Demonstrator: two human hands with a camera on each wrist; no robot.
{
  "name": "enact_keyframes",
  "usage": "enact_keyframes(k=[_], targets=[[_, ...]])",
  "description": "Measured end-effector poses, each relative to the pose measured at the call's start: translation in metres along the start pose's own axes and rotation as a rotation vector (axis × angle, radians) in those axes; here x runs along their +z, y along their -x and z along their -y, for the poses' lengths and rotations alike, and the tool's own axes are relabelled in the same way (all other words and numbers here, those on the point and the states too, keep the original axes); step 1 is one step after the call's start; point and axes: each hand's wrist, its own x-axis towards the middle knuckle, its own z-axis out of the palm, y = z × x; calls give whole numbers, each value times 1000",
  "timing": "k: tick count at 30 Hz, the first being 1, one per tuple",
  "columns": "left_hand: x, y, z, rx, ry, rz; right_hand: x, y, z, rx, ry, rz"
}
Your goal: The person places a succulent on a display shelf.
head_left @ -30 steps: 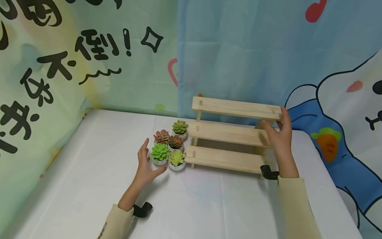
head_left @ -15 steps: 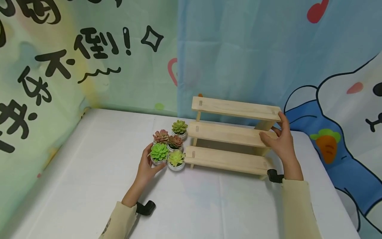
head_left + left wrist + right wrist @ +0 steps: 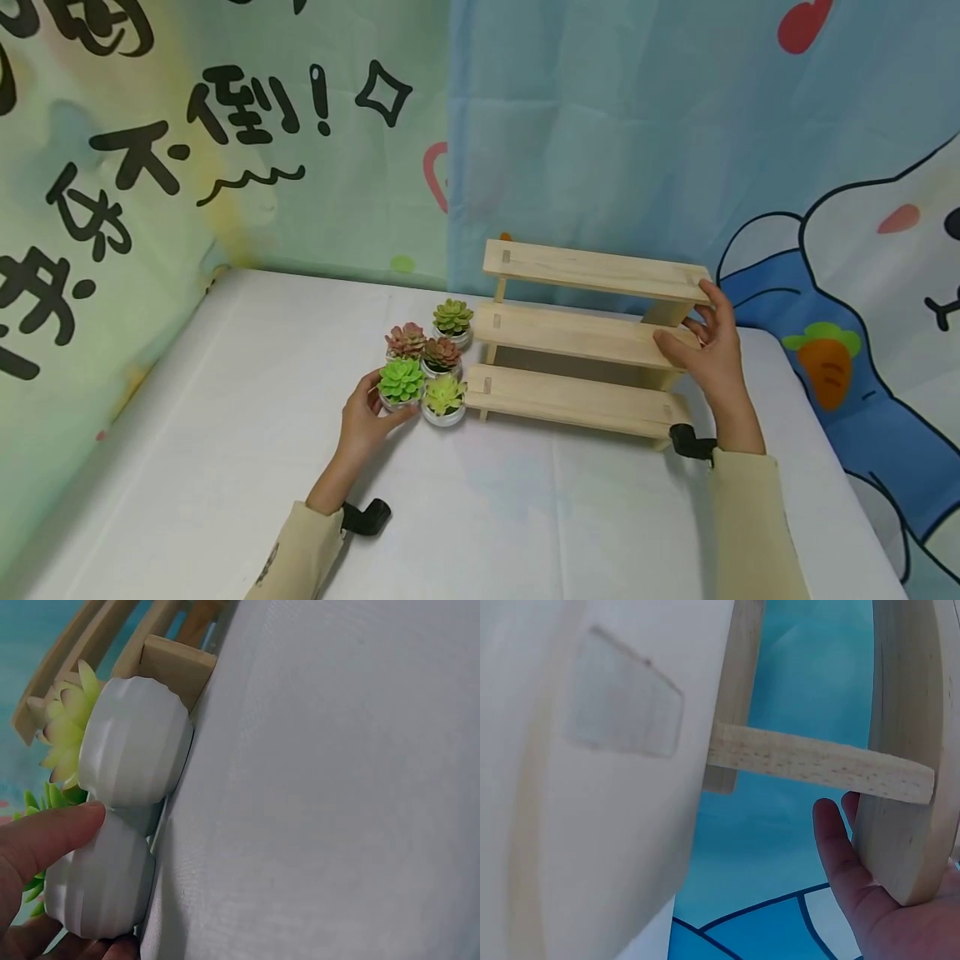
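Note:
Several small succulents in white pots cluster on the white table left of a three-tier wooden shelf (image 3: 585, 333). My left hand (image 3: 377, 406) grips the bright green succulent's pot (image 3: 401, 383) at the cluster's front left. In the left wrist view my thumb (image 3: 45, 840) presses that ribbed pot (image 3: 101, 896), which touches the yellow-green succulent's pot (image 3: 135, 742). My right hand (image 3: 693, 321) holds the shelf's right end, thumb on the middle tier and fingers behind the top tier. The right wrist view shows my fingers (image 3: 840, 855) against the shelf's side piece (image 3: 904, 750).
Behind the held pot stand a pink succulent (image 3: 406, 340), a reddish-brown one (image 3: 442, 354) and an olive-green one (image 3: 453, 318). Printed fabric walls (image 3: 225, 150) enclose the table's (image 3: 225, 433) left and back sides. The cloth in front of the shelf is bare.
My left hand moved forward from beside the cluster and closed round the bright green succulent's pot. My right hand stayed at the shelf's right end, shifting only slightly.

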Motion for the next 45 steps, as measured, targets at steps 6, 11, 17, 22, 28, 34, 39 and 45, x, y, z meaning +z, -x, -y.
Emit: enact_keyframes(k=[6, 11, 17, 22, 28, 34, 39, 45], targets=[[2, 1, 0, -1, 17, -13, -1, -1, -1, -7, 25, -2], [3, 2, 1, 7, 7, -26, -3, -1, -3, -4, 40, -2], [4, 6, 0, 33, 13, -52, -7, 0, -6, -14, 33, 24], [4, 9, -4, 50, 8, -95, -9, 2, -5, -21, 40, 33], [3, 15, -8, 63, -26, -141, -9, 3, -4, -26, 55, 16], [2, 21, -18, 88, 10, -173, -4, 2, -1, -26, 56, 17], [5, 23, -27, 160, 76, -196, -3, 1, 1, -26, 60, 19], [10, 25, -40, 209, 103, -177, -3, -1, 0, -35, 52, 24]])
